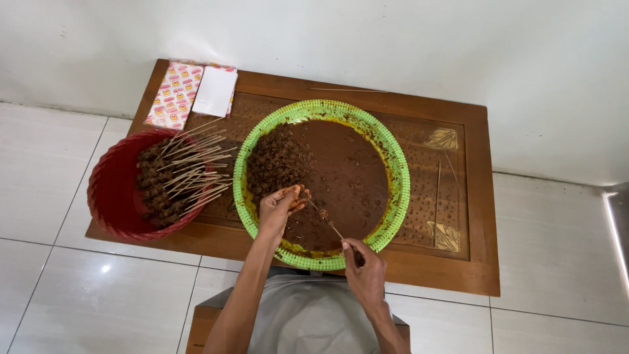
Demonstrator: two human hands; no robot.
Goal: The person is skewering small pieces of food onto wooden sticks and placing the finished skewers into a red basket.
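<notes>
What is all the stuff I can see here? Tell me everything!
table: one, brown wood, by the white wall
green basin: one, middle of table, holds brown sauce
meat pieces: a pile, dark brown, left side of the green basin
red basket: one, left end of table
filled skewers: many, in the red basket
bare sticks: a few, thin, right part of table
paper packets: a small stack, back left corner
skewer: one, between both hands
left hand: fingers pinching at the skewer's tip
right hand: holds the skewer's end
</notes>
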